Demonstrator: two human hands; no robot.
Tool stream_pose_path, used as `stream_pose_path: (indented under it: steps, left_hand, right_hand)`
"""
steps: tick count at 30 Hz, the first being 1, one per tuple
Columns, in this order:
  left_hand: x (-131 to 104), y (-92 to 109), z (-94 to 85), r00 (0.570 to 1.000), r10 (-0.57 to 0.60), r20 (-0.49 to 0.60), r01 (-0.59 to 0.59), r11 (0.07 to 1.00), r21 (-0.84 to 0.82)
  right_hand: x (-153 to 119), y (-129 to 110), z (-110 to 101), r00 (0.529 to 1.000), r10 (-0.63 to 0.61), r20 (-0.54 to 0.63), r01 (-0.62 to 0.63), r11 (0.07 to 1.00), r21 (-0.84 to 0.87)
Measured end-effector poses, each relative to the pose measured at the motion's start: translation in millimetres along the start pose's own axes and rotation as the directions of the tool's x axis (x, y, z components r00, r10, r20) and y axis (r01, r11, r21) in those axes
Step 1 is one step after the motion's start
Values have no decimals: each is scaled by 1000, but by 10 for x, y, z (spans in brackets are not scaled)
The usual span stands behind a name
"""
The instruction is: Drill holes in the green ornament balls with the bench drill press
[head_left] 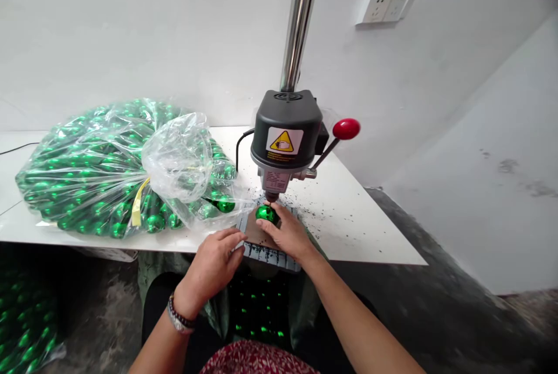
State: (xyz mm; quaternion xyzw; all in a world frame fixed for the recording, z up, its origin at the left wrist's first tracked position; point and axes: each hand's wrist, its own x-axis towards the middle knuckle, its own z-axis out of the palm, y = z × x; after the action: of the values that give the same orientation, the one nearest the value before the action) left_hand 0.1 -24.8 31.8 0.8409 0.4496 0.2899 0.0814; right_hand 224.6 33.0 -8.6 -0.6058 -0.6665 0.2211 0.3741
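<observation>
A shiny green bauble (pixel 265 214) sits under the chuck of a small drill press (pixel 285 136), on a brown board over the press's grey base (pixel 272 255). My right hand (pixel 290 232) grips the bauble from the right, thumb in front and fingers behind. The drill tip is at or just above the bauble's top; I cannot tell if they touch. My left hand (pixel 218 261) hovers by the base's left front edge, fingers loosely bent and apart, with nothing in it.
A big clear plastic bag (pixel 91 176) of green baubles, with a yellow tie (pixel 138 205), fills the table's left. The press lever's red knob (pixel 346 128) juts right. Dark shavings litter the white table (pixel 370 234). More green baubles (pixel 261 310) lie below the front edge.
</observation>
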Motion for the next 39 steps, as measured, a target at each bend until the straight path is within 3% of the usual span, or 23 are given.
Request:
stream_pose_path:
  steps: [5,10,13,15,17,19,21,24,26,28,31,33,35,37,39]
  left_hand:
    - [-112,47,39,988,-69,136,83,992,-97]
    - [-165,112,180,975,-116,188,162,956,-246]
    - [-237,204,290,947,-262,189,319,851,-418]
    - [-308,299,347,889,-383,253,457,691,-560]
    - [-396,409,386,851,-418,318,512,529,-677]
    - [-491,516,415,879,-374,297,458,485,-745]
    - [-578,599,441,921,-318,224,370,541,-755]
    - [-668,664,482,942,-295,161,316,611,-726]
    - [-694,675,497,943,-303,139,307,628,-715]
    - [-700,676,499,943,-304,132,306,642,-704]
    - [-691,687,493,925,-344,165,357,631,-689]
    - [-689,713,502,897,-382,224,418,566,-710]
    - [-696,751,520,867,-395,306,475,462,-749]
    - [-709,790,539,845,-389,367,508,371,-777]
    - [-726,821,544,836,-390,386,518,330,-789]
  right_hand:
    - [-87,123,22,987,160,-8,-158,981,114]
    - [-281,143,-113,959,279,-48,-254,923,289]
    - [-570,37,-229,961,277,-23,-243,876,416]
    - [-822,-68,-270,966,254,44,-235,798,555]
    - [-1072,-184,-256,932,275,234,-332,395,857]
    - [-1277,-299,-193,863,283,419,-441,17,897]
    - [-1417,-394,-111,785,279,553,-526,-172,833]
    - [-1525,-461,-10,707,308,637,-582,-258,771]
    - [-1562,-453,22,703,359,614,-569,-235,788]
    - [-1592,-417,24,744,423,518,-530,-99,842]
    - [-1643,-350,-13,848,445,287,-456,339,823]
    - [-1680,-316,-51,916,383,115,-354,642,680]
    - [-1715,-296,-87,961,276,-35,-221,836,503]
    - [-1743,-286,-115,978,163,-134,-104,924,368]
    - [-1763,-287,-134,981,87,-174,-31,954,299]
